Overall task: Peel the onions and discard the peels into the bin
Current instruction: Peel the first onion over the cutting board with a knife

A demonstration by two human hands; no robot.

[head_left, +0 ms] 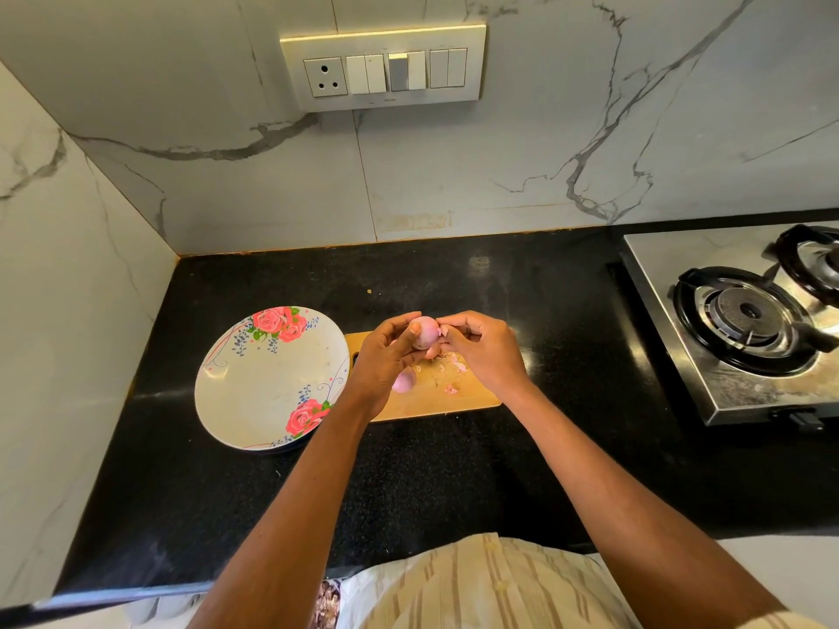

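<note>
Now two onions: one (425, 331) in left grip (386, 356), right grip (481, 351) pinching its skin; one (403, 382) on board (436, 397).

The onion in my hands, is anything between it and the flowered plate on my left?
Nothing visible. The left hand holds the onion above the cutting board while the right hand pinches peel at its side. The plate lies just beside the board, and the bin is out of view.
</note>
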